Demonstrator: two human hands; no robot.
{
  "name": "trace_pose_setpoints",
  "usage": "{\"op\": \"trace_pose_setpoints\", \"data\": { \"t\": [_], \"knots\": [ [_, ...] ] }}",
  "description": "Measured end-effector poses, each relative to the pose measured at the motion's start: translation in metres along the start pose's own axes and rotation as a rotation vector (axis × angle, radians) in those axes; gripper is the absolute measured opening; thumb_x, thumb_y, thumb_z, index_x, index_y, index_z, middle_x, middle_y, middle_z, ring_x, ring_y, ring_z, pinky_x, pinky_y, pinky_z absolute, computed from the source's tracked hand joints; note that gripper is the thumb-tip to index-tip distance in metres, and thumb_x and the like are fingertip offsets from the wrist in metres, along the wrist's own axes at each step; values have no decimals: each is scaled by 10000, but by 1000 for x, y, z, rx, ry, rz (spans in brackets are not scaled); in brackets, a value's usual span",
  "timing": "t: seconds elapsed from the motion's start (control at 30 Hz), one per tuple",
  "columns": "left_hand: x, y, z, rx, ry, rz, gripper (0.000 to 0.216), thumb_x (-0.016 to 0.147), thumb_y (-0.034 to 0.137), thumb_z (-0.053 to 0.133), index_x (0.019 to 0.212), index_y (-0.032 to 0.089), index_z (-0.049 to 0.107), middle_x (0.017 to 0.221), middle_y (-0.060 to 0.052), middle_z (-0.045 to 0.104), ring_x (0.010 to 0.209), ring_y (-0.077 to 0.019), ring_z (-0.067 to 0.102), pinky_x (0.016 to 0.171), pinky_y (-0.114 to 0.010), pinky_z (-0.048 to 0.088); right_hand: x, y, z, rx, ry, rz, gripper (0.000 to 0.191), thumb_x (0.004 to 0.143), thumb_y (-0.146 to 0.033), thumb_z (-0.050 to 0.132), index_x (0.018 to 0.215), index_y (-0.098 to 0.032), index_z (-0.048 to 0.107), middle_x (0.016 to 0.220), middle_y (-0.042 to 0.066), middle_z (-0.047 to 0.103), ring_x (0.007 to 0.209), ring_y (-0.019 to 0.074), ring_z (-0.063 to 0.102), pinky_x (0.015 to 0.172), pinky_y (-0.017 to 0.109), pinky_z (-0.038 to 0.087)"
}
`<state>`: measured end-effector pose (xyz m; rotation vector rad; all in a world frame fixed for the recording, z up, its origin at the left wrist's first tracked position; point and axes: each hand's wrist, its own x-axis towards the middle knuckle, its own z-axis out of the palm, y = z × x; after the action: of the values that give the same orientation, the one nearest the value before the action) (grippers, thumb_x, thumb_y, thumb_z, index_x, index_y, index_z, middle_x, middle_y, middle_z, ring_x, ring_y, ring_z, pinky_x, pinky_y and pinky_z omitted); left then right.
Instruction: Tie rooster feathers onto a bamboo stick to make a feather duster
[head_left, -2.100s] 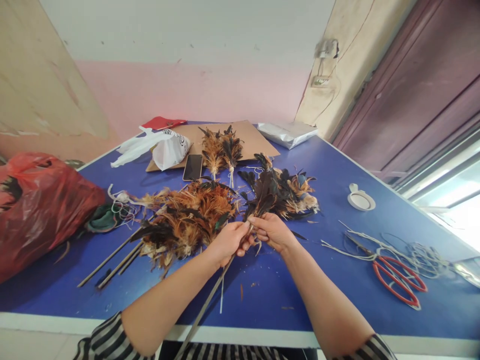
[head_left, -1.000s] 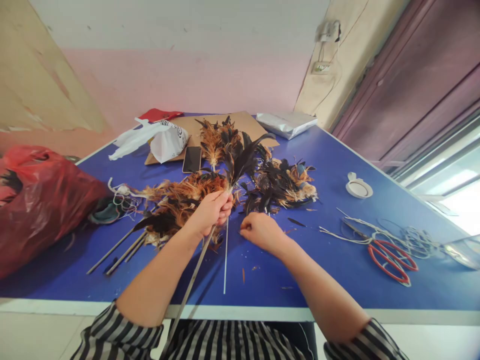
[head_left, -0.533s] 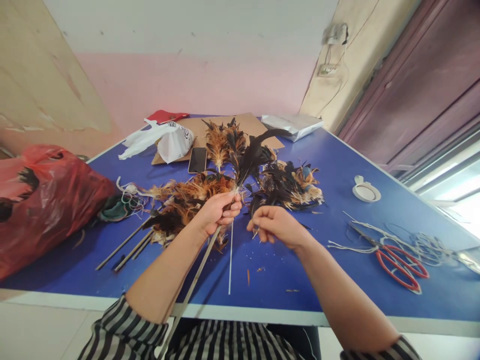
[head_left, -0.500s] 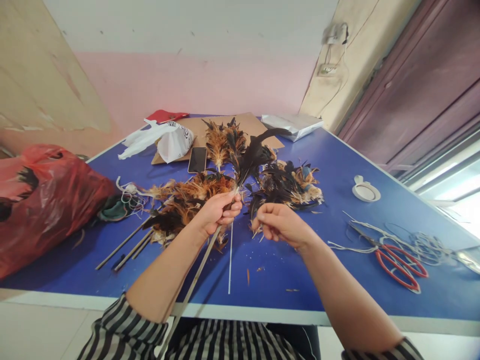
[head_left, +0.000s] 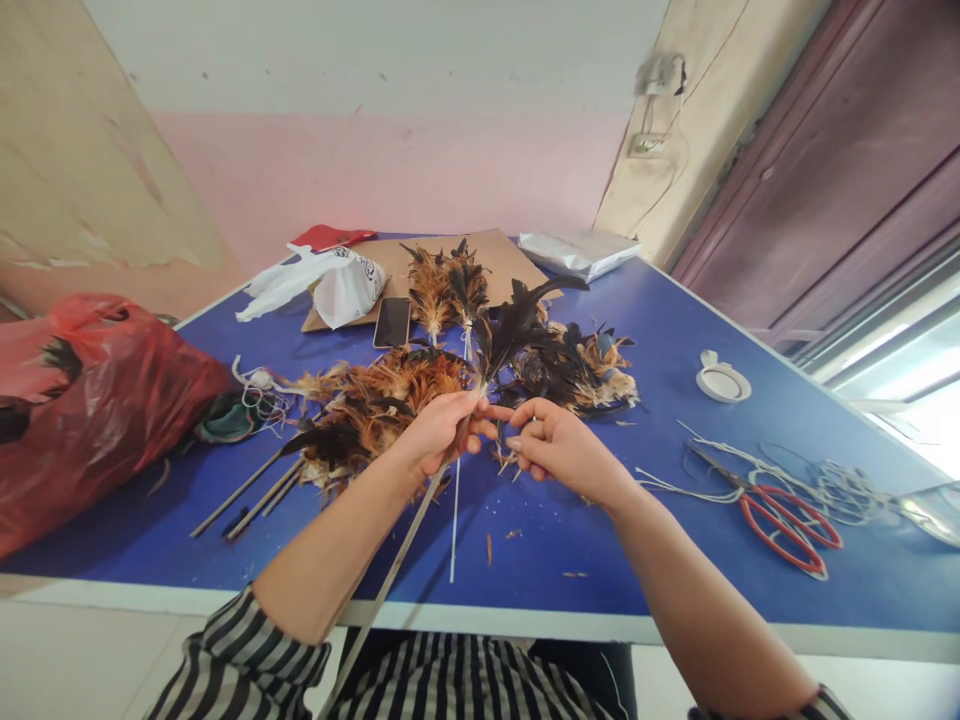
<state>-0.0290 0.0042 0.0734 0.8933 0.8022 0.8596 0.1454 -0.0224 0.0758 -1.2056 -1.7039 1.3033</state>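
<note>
My left hand (head_left: pixel 442 432) is closed round a thin stick (head_left: pixel 390 585) that runs down past the table's front edge, with dark feathers (head_left: pixel 517 322) rising from its top. My right hand (head_left: pixel 555 445) is just beside it, fingers curled in a pinch on a few small feathers, its index finger touching my left hand. A heap of orange and brown feathers (head_left: pixel 379 400) lies behind my left hand. A heap of black feathers (head_left: pixel 577 365) lies behind my right hand.
On the blue table (head_left: pixel 675 560) lie red-handled scissors (head_left: pixel 787 520) with white string (head_left: pixel 720 465) at right and a white tape roll (head_left: pixel 721 382). A red bag (head_left: pixel 90 410), loose sticks (head_left: pixel 247 495), a phone (head_left: pixel 391 322), a white bag (head_left: pixel 330 282) and cardboard (head_left: pixel 502 262) are at left and back.
My left hand lifted the stick with its dark feathers upright. My right hand went down to the table, came up with small feathers and moved in against my left hand.
</note>
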Motion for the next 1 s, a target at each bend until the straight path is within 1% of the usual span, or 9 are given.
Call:
{"op": "trace_pose_setpoints", "data": {
  "t": [0.07, 0.17, 0.33, 0.47, 0.6, 0.73, 0.8, 0.9, 1.0],
  "knots": [
    [-1, -1, 2, 16, -15, 18, 187, 832, 296, 492, 748, 129, 479, 733, -78, 642, 499, -80, 552, 375, -140, 385, -4, 0, 3, -65, 48, -32, 173, 731, -228, 565, 854, -200, 447, 506, -68, 587, 352, 70, 471, 375, 171, 351],
    [-3, -4, 7, 34, -58, 44, 195, 822, 299, 513, 775, 110, 507, 802, -110, 657, 548, -90, 579, 416, -151, 422, -7, 2, 5, -81, 119, -72, 197, 725, -197, 545, 902, -207, 461, 525, -69, 596, 351, 75, 483, 376, 175, 358],
    [-8, -8, 17, 117, -53, 37, 241, 815, 338, 526, 747, 108, 506, 698, -94, 643, 533, -98, 580, 458, -175, 449, -11, 3, 3, -15, 153, -96, 224, 766, -258, 532, 967, -203, 451, 542, -60, 589, 374, 87, 500, 380, 180, 354],
    [-7, -16, 21, 215, -20, 41, 233, 825, 341, 496, 740, 124, 482, 617, -57, 606, 512, -117, 583, 487, -225, 476, -16, 5, 4, -92, 162, -120, 228, 768, -283, 550, 972, -210, 480, 532, -63, 571, 399, 96, 522, 415, 192, 382],
    [-8, -24, 26, 268, -36, 17, 248, 813, 367, 487, 711, 144, 458, 534, 4, 513, 420, -99, 517, 403, -203, 415, -18, 8, 5, -115, 160, -115, 235, 750, -273, 573, 961, -213, 490, 561, -62, 570, 426, 97, 530, 439, 200, 393],
    [-12, -24, 27, 256, -27, 19, 251, 790, 368, 510, 683, 156, 429, 558, 45, 416, 380, -47, 414, 324, -144, 269, -21, 11, -5, -44, 37, -26, 230, 725, -293, 598, 921, -181, 552, 579, -41, 565, 445, 93, 514, 432, 200, 377],
    [-15, -22, 23, 245, -36, 10, 248, 786, 357, 517, 678, 155, 421, 580, 48, 394, 389, -32, 384, 318, -127, 211, -24, 12, -14, -95, -16, 7, 183, 716, -289, 602, 852, -167, 618, 585, -21, 579, 470, 95, 507, 449, 207, 377],
    [-17, -19, 14, 243, -34, -8, 239, 793, 348, 511, 684, 152, 427, 602, 43, 408, 405, -26, 376, 325, -117, 195, -28, 13, -28, -255, 19, -45, 135, 720, -258, 586, 739, -170, 687, 637, 10, 632, 557, 117, 527, 519, 226, 392],
    [-19, -14, 9, 327, 31, -28, 215, 813, 320, 477, 694, 141, 466, 569, 22, 466, 400, -42, 401, 333, -136, 244, -31, 11, -41, -358, 94, -97, 166, 742, -275, 562, 738, -189, 705, 665, 9, 654, 590, 133, 540, 542, 235, 393]
  ]
}}
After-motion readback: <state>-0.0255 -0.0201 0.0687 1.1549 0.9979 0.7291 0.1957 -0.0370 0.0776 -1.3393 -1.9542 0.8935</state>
